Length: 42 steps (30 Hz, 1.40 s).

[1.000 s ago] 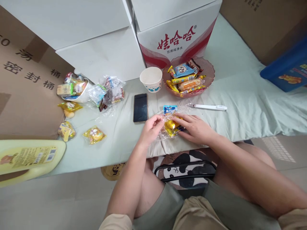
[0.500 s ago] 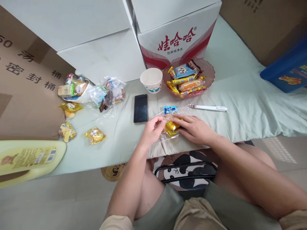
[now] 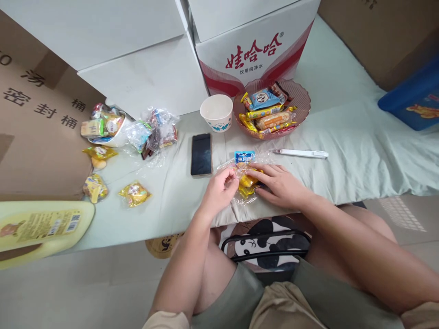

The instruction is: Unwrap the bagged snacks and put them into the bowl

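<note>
A clear plastic bag (image 3: 248,199) lies near the front edge of the cloth-covered surface, with yellow-wrapped snacks (image 3: 247,179) and a blue snack packet (image 3: 244,156) in or under it. My left hand (image 3: 221,189) pinches the bag's left side between thumb and fingers. On the right, my right hand (image 3: 283,185) rests with fingers stretched out over the snacks, its fingertips touching them. Just beyond it lies a white utility knife (image 3: 302,153). A black phone (image 3: 201,154) lies beyond my left hand.
Behind stand a white paper bowl (image 3: 216,114) and a pink glass bowl (image 3: 303,103) of snacks. At left are a white container (image 3: 121,133) of snacks, filled plastic bags (image 3: 159,132) and a loose gold packet (image 3: 135,193). Cartons (image 3: 260,59) line the back. A yellow jug (image 3: 44,224) lies front left.
My left hand has shifted slightly right and closer to the yellow snacks, still pinching the bag. My right hand stays almost in place. The view has moved a little.
</note>
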{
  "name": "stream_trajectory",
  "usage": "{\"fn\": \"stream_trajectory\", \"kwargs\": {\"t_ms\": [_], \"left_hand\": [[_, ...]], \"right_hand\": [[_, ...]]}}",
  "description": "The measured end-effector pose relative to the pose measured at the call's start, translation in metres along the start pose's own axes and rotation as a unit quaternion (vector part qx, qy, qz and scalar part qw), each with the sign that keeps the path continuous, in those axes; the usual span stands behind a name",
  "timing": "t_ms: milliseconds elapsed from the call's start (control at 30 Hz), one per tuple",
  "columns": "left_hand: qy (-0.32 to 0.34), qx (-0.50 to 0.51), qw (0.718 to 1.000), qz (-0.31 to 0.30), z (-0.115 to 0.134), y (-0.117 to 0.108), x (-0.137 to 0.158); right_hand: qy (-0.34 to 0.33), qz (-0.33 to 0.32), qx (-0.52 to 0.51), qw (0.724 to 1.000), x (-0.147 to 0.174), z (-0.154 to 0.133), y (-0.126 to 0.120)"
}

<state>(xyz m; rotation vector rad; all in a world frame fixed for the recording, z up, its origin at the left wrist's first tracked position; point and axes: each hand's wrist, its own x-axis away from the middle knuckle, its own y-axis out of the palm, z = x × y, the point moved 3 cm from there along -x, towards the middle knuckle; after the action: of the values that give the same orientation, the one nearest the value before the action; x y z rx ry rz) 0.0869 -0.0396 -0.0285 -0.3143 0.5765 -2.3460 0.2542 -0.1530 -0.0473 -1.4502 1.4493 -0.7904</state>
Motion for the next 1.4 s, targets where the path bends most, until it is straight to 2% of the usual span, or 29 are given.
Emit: {"fn": "stream_trajectory", "kwargs": {"t_ms": [167,267,367,500,567,800,933,1000,1200,1300,1400], "left_hand": [[0.033,-0.112,0.993,-0.007,0.013,-0.003,0.012],[0.039,-0.124,0.991,-0.019,0.013,-0.004,0.015],[0.016,-0.058,0.998,-0.016,0.006,-0.006,0.01],[-0.103,0.085,0.991,0.026,-0.008,-0.011,0.002],[-0.129,0.118,0.983,0.054,-0.012,-0.012,0.0],[-0.126,0.128,0.982,0.052,-0.014,-0.01,0.0],[-0.141,0.175,0.972,0.07,-0.014,-0.011,0.0],[-0.146,0.188,0.969,0.074,-0.016,-0.012,-0.001],[-0.141,0.18,0.971,0.067,-0.022,-0.013,-0.003],[-0.135,0.177,0.973,0.06,-0.02,-0.014,-0.002],[-0.135,0.184,0.973,0.044,-0.017,-0.014,-0.003]], "right_hand": [[-0.004,0.001,0.001,1.0,-0.001,0.0,0.0],[-0.011,0.003,-0.004,1.0,-0.001,0.0,0.0],[-0.016,0.007,-0.002,1.0,-0.002,0.001,0.001],[-0.025,0.029,-0.012,0.999,-0.006,0.002,0.002],[-0.021,0.039,-0.01,0.999,-0.008,0.001,0.004],[-0.019,0.027,-0.002,0.999,-0.006,-0.003,0.008],[-0.086,0.053,-0.009,0.995,0.0,-0.009,0.007],[-0.098,0.07,-0.012,0.993,0.001,-0.011,0.008],[-0.103,0.018,-0.029,0.994,0.0,-0.016,0.01],[-0.11,0.025,-0.034,0.993,-0.001,-0.015,0.009],[-0.087,0.051,-0.033,0.994,-0.001,-0.012,0.01]]}}
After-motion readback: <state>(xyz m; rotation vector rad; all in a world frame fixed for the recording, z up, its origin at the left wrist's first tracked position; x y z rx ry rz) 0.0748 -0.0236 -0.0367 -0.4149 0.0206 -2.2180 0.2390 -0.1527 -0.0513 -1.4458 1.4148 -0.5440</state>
